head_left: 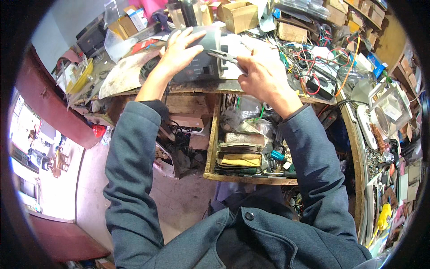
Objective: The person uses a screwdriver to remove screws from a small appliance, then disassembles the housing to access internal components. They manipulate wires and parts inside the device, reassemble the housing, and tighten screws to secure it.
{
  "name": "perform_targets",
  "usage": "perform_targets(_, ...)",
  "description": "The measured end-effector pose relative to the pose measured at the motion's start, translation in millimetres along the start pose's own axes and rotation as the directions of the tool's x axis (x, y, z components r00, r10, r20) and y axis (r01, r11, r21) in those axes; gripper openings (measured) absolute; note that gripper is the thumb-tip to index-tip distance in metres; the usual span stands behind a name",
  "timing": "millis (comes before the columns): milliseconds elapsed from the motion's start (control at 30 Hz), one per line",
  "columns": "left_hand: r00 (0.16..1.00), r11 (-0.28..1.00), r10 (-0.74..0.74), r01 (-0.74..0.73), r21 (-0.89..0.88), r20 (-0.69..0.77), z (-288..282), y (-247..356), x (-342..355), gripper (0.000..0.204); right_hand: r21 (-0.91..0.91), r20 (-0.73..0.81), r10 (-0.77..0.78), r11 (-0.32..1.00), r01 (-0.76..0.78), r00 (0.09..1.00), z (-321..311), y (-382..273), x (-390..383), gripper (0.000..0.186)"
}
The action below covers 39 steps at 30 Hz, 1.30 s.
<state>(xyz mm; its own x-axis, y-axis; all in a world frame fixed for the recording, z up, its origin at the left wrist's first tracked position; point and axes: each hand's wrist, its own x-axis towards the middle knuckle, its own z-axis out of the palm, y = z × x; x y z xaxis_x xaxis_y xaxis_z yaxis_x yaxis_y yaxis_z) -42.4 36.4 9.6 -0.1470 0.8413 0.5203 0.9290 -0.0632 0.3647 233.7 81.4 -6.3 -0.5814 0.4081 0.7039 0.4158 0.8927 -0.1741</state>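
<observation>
A dark grey, box-shaped appliance [197, 67] stands near the front edge of the cluttered workbench. My left hand [181, 51] lies across its top left part, fingers spread and stretched out. In my right hand [262, 74] is a pair of pliers [221, 55], gripped by the handles, which my palm partly hides. The jaws point left and reach the appliance's right side, between small dark knobs or posts that stick out there. Whether the jaws touch it, I cannot tell.
Below the bench edge an open wooden drawer [251, 180] holds bags, packets and tools. Tangled wires [313, 62] lie to the right of my right hand. Cardboard boxes [239, 17] stand behind, and a yellow basket [83, 76] sits at the far left.
</observation>
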Motion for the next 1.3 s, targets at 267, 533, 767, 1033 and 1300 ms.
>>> perform_targets(267,0.999,0.996,0.054,-0.054,-0.073,0.003,-0.4,-5.5,0.5,0.061,-0.197,-0.026,-0.215,0.959,0.206,0.976,1.2,11.6,12.9,0.017)
perform_targets(533,0.992,0.989,0.038,-0.02,-0.144,0.118,-15.8,-5.4,9.1,0.055,-0.434,0.101,-0.297,0.846,0.311,0.949,3.2,0.7,32.3,0.014)
perform_targets(767,0.992,0.884,0.042,-0.094,0.459,0.12,-29.8,35.4,27.8,0.067,-0.254,0.023,-0.317,0.915,0.312,0.948,4.5,-0.8,12.9,0.027)
perform_targets(1033,0.954,0.909,0.27,-0.297,0.293,0.133,-22.2,17.0,17.6,0.073,-0.311,0.098,-0.227,0.918,0.247,0.969,-7.0,-25.4,-11.4,0.012)
perform_targets(1300,0.952,0.892,0.291,-0.305,0.334,0.09,-20.3,12.7,15.4,0.072,-0.476,0.197,-0.132,0.854,0.212,0.971,-7.5,-42.0,-17.9,0.01)
